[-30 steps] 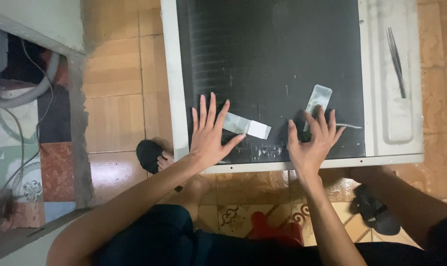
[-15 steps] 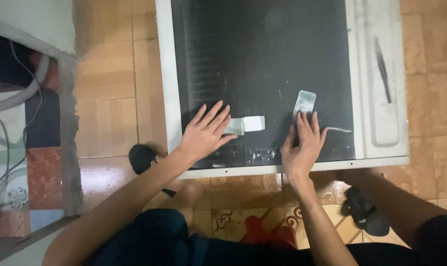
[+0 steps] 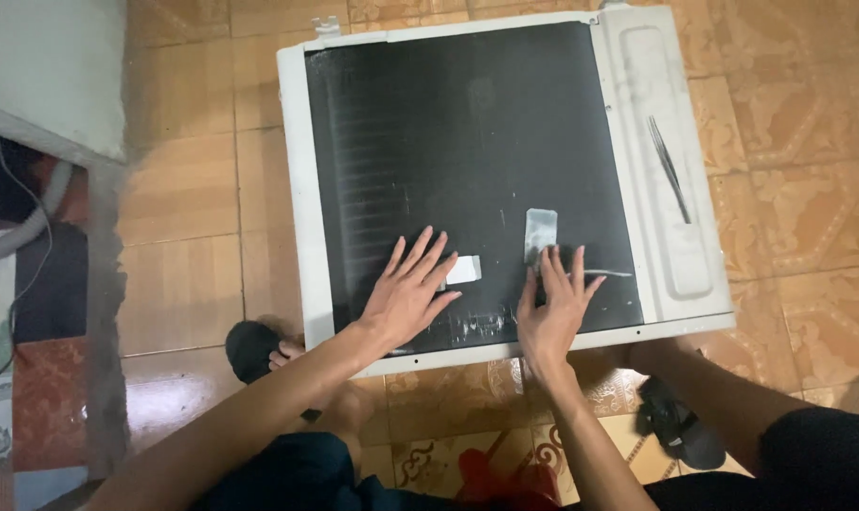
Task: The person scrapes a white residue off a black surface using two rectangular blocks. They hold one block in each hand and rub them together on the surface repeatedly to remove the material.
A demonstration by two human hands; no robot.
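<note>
Both hands lie flat and open on the black finned panel [image 3: 467,142] of a white-framed unit [image 3: 297,189] that rests on the tiled floor [image 3: 193,189]. The left hand [image 3: 406,298] has its fingers spread wide, palm down, pressing on the dark surface near the lower edge of the panel. It grips nothing. Just beyond its fingertips, touching or almost touching them, lies a small white rectangular label [image 3: 463,270] — a little tilted.

The right hand [image 3: 549,308] is also open, fingers together but loose, palm down on the panel. Its fingertips reach the lower end of a grey strip of tape [image 3: 540,233], upright in shape and somewhat shiny, which sits directly above this hand. I cannot tell surely whether the fingers press the strip or only meet its edge. To the right of this hand a thin pale streak [image 3: 609,273] runs sideways on the panel.

Farther right of the right hand, the white side section of the unit carries a bundle of thin dark wires [image 3: 669,170], lying diagonally. Below the left hand, outside the frame, a foot in a black sandal [image 3: 251,348] stands on the floor; another black sandal [image 3: 675,428] is below and to the right of the right hand.
</note>
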